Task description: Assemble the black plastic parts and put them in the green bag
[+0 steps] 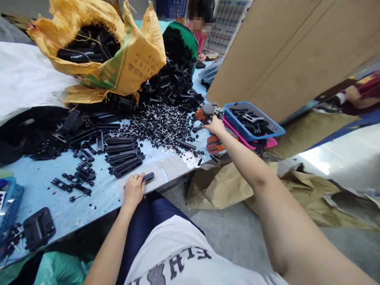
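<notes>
My left hand (134, 189) rests at the table's front edge, its fingers closed on a long narrow black plastic part (148, 177) that lies flat. My right hand (216, 126) reaches out to the right, wrapped round the handle of an orange and grey cordless drill (204, 113). The drill's orange battery base (216, 144) sits on the table below that hand. Left of the drill spreads a heap of screws (162, 124). A row of similar black parts (124, 156) lies just beyond my left hand, and smaller black pieces (84, 170) lie further left.
A yellow woven sack (139, 65) of black parts stands at the back. A blue basket (279, 130) of parts sits on a pink one (251, 145) at right, before a large cardboard sheet (267, 51). One person sits across; another person's arm shows far right.
</notes>
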Demonstrator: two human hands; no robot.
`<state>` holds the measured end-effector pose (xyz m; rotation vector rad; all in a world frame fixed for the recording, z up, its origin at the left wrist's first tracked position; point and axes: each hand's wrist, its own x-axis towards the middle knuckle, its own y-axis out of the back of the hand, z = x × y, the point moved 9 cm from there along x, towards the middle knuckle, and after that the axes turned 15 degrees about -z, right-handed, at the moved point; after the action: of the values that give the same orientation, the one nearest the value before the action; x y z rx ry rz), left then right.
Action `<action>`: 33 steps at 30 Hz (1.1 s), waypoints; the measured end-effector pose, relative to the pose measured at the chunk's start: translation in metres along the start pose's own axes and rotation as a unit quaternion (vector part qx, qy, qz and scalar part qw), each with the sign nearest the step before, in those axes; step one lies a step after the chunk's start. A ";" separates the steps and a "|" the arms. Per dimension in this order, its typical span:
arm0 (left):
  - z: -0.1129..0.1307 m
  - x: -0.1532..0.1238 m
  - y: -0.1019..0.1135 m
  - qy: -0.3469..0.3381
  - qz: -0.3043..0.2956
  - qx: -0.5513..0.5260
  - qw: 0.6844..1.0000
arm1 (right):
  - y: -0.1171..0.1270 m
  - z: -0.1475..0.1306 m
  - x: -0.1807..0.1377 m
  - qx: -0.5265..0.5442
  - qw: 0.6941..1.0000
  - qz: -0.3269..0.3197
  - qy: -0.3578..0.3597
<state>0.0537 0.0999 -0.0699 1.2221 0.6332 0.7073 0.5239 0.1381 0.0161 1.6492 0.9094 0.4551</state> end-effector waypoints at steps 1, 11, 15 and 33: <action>0.000 0.000 0.000 -0.001 -0.001 0.001 1.000 | 0.000 0.000 0.001 0.001 1.000 0.003 0.003; 0.000 0.000 -0.001 -0.001 -0.003 0.004 1.000 | 0.000 0.004 0.017 0.060 0.996 -0.025 0.057; 0.001 0.001 -0.001 -0.009 0.004 0.005 1.000 | 0.005 0.007 0.030 0.083 0.994 -0.031 0.056; 0.001 -0.001 -0.001 -0.024 0.033 -0.004 0.999 | 0.045 0.028 0.045 0.085 0.994 0.050 0.047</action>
<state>0.0539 0.0988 -0.0705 1.2531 0.5518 0.7327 0.5867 0.1522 0.0434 1.8483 0.9595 0.5406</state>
